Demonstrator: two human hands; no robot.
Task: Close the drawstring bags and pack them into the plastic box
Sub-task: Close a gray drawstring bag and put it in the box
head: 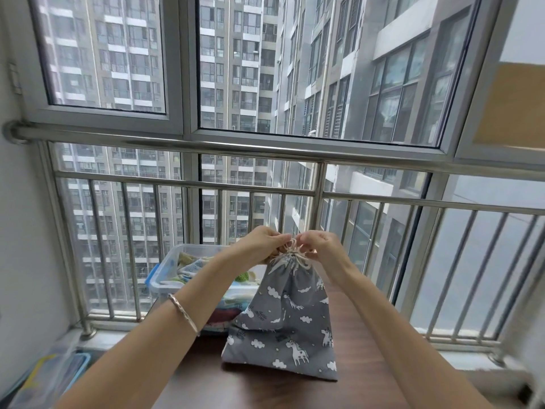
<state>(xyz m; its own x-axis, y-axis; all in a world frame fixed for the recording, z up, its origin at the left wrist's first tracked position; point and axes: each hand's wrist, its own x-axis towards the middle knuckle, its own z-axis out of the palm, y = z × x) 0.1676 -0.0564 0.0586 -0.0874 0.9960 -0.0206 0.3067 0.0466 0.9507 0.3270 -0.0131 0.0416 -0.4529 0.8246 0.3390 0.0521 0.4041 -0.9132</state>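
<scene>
A grey drawstring bag (284,317) printed with white unicorns and clouds stands upright on the dark wooden table (362,364). Its neck is gathered tight at the top. My left hand (261,242) and my right hand (320,243) meet above the neck, each pinching the cream drawstring (292,246), which loops between the fingertips. Behind the bag on the left stands the clear plastic box (174,262) with a blue clip; several folded fabric bags lie inside it. My left forearm crosses in front of the box and hides part of it.
A steel railing (265,190) and large windows run just behind the table. On the floor at the lower left lies a clear lid with blue edges (56,376). A silver bangle (184,314) sits on my left wrist.
</scene>
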